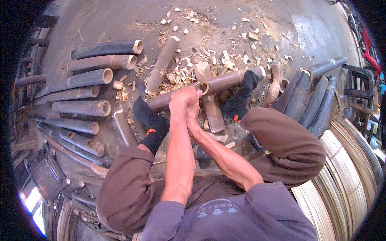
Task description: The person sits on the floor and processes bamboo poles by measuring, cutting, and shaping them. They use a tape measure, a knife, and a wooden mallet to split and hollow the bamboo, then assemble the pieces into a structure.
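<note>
Bamboo tubes (86, 78) lie in a row on the left, dark and cut, their open ends turned to the right, on a dusty concrete floor (116, 20). Near them one paler tube (162, 64) lies tilted, its far end pointing away. Pale chips (209, 56) are scattered over the far floor — most of them just behind the work.

In the middle the person sits with knees wide, black socks (150, 122) on both feet, the right foot resting on a long bamboo pole (221, 82) that lies across, from near left to far right. Both hands are together on a cut end of bamboo, just in front of this pole: the left hand (181, 100) is closed around it, and the right hand (193, 114) is pressed against the left from the near side — what exactly the right one holds I cannot tell.

On the right more dark poles (311, 94) lean together, and near them lie bundles of thin pale strips (341, 168).
</note>
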The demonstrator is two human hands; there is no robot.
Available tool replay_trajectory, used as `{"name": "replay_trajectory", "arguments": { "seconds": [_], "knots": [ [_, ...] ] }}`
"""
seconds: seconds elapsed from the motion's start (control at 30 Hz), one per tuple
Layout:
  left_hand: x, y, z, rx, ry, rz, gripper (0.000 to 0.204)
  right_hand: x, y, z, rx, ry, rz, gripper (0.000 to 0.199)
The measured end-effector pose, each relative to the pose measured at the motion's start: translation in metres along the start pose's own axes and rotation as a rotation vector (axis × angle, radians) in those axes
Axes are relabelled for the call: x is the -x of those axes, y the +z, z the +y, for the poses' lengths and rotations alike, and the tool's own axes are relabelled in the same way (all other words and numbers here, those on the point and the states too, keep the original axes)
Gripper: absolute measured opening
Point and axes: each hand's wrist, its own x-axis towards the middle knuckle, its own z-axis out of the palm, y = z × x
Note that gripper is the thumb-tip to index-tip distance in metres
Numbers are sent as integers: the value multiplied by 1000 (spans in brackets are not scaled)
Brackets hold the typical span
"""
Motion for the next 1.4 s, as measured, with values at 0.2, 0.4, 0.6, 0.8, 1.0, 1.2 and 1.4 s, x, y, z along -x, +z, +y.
{"name": "replay_trajectory", "arguments": {
  "seconds": [0.2,0.4,0.6,0.8,1.0,1.2,1.4],
  "knots": [
    [12,90,31,1052,-141,275,74,-60,-93,-83,701,126,-670,66],
    [13,76,18,698,-132,248,75,-38,-70,-60,317,240,-460,70],
    [-18,-14,16,-88,127,-75,58,-16,7,2,-284,340,-71,72],
    [8,85,0,781,-131,272,69,-40,-59,-57,524,93,-471,70],
    [20,48,11,724,1,134,70,-30,-50,-60,413,252,-305,75],
    [-27,-31,-24,65,-40,-258,59,-26,79,-58,-126,305,242,74],
    [-11,3,7,196,174,-316,66,-14,18,-23,-231,274,168,71]
  ]
}}
